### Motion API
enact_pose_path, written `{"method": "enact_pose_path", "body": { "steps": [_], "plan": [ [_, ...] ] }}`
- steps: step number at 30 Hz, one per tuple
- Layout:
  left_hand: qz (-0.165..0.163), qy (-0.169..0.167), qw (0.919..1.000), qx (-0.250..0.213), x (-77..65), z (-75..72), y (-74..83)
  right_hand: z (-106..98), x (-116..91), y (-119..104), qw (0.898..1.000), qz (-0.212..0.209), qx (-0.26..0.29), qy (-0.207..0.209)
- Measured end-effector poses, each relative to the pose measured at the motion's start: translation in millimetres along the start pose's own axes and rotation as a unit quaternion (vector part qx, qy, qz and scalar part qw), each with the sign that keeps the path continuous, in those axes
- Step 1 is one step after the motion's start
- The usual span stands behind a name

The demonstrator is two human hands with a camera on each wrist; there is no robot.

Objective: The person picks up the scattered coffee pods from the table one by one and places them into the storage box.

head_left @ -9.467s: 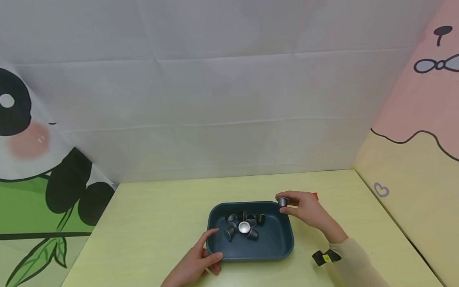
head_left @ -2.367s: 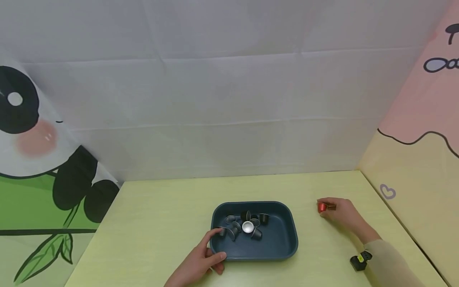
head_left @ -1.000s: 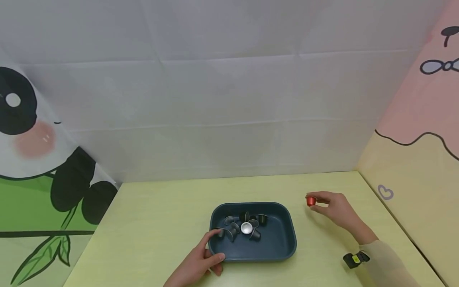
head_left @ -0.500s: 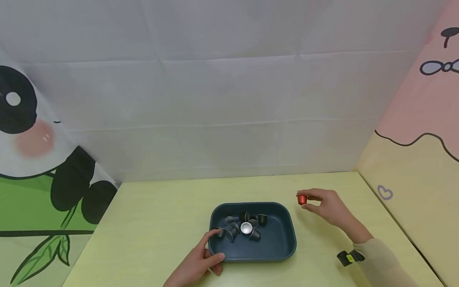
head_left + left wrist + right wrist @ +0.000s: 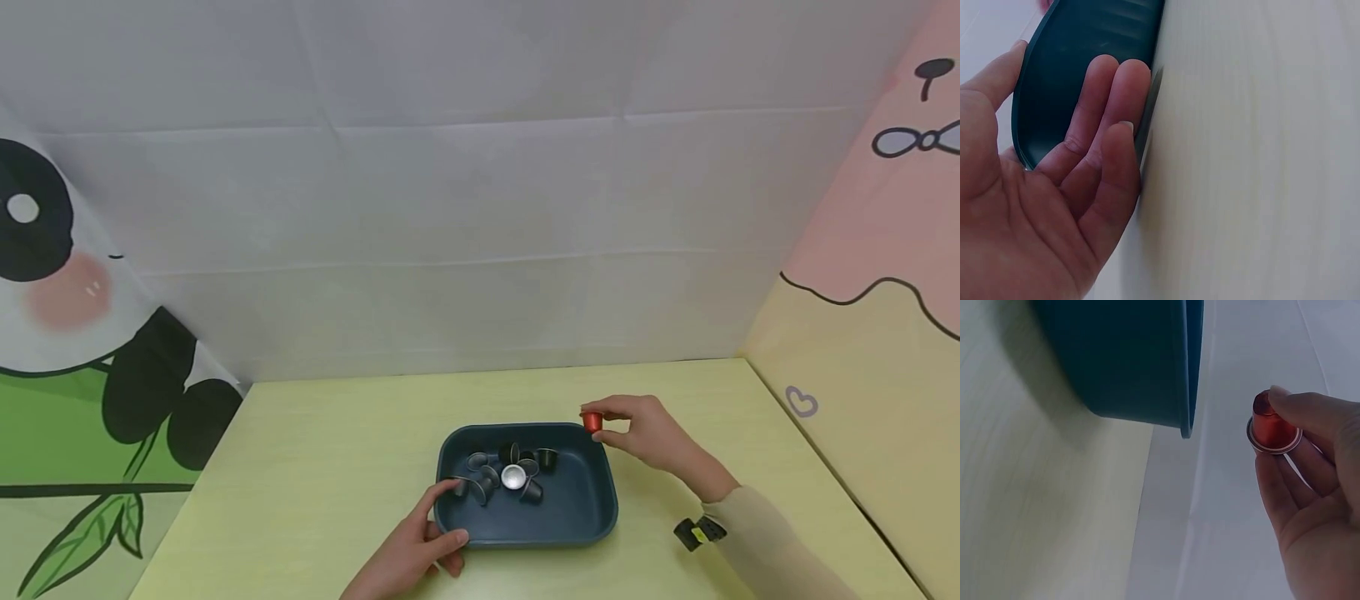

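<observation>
A red coffee capsule point(image 5: 592, 422) is pinched between the thumb and fingers of my right hand point(image 5: 643, 432), above the back right corner of a dark blue-green tray point(image 5: 573, 512). In the right wrist view the red capsule point(image 5: 1274, 428) has its rim facing down the frame, apart from the tray's wall point(image 5: 1122, 356). My left hand point(image 5: 411, 542) grips the tray's front left corner, index finger over the rim. The left wrist view has its fingers point(image 5: 1129, 94) against the tray's outside. Several dark and grey capsules point(image 5: 532, 491) lie jumbled inside, around one with its silver lid point(image 5: 513, 477) up.
The tray stands on a pale yellow tabletop point(image 5: 322, 467). A white sheet point(image 5: 465, 208) hangs behind the table. Printed panels stand at the left point(image 5: 67, 433) and right point(image 5: 847, 375). A black device point(image 5: 699, 533) is strapped at my right wrist.
Earlier my right hand held a grey capsule at the tray; one more grey capsule now lies inside near my left index finger. The right hand has since picked up the red capsule and moved left.
</observation>
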State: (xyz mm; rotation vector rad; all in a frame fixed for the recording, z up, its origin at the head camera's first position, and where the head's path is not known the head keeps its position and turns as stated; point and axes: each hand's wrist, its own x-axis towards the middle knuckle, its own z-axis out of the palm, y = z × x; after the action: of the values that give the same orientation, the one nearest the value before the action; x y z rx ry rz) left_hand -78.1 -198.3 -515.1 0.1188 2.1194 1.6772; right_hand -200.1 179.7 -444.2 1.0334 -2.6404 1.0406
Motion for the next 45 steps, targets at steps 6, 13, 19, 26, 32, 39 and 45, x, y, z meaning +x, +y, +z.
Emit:
{"method": "enact_pose_path", "body": {
  "steps": [6,13,19,26,32,39,45],
  "plan": [
    [0.001,-0.002,1.0,0.0,-1.8,-0.2,1.5,11,18,-12,0.999,-0.009,0.015,-0.03],
    [0.001,-0.001,1.0,0.001,-2.2,0.4,-0.5,27,41,-19,0.998,-0.021,0.039,-0.046],
    [-0.004,0.0,1.0,0.001,-2.1,-0.8,-2.1,43,61,-24,0.995,-0.02,0.085,-0.047],
    [-0.001,0.003,1.0,0.008,0.2,-1.2,-1.6,61,79,-27,0.987,-0.011,0.151,-0.055],
    [0.006,0.002,0.9998,0.016,0.5,-0.8,0.6,77,85,-26,0.981,0.0,0.183,-0.061],
    [0.014,-0.003,0.9997,0.021,0.5,-1.5,1.8,93,85,-30,0.969,-0.003,0.231,-0.085],
    [0.011,-0.005,0.9997,0.02,1.6,-2.2,-0.6,105,84,-33,0.962,-0.018,0.245,-0.121]
  ]
}}
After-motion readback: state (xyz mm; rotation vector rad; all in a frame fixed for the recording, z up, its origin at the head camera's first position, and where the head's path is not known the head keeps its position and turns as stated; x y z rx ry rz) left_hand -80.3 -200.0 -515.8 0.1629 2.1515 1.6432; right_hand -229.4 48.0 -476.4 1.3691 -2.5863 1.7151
